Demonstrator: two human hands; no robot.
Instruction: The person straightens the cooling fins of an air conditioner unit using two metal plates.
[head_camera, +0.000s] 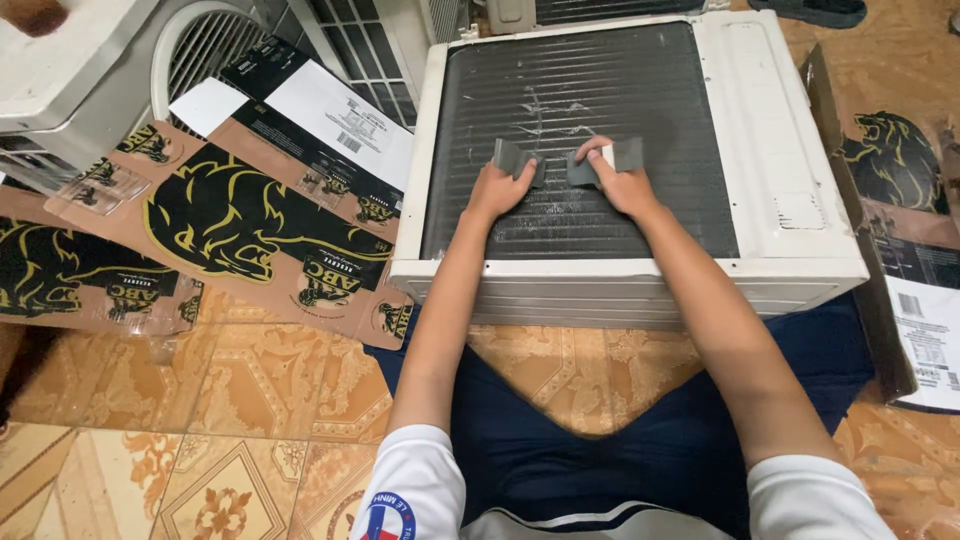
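Observation:
A white air-conditioner unit lies flat on the floor in front of me, its dark finned coil facing up. My left hand presses a small grey pad onto the fins near the coil's middle. My right hand holds a second grey pad on the fins just to the right. The two pads sit close together. Scratched, bent fins show just above the hands.
Flattened brown cardboard boxes with black and yellow prints lie on the patterned tile floor at left. More cardboard stands at right. Another white unit with a fan grille sits at the top left.

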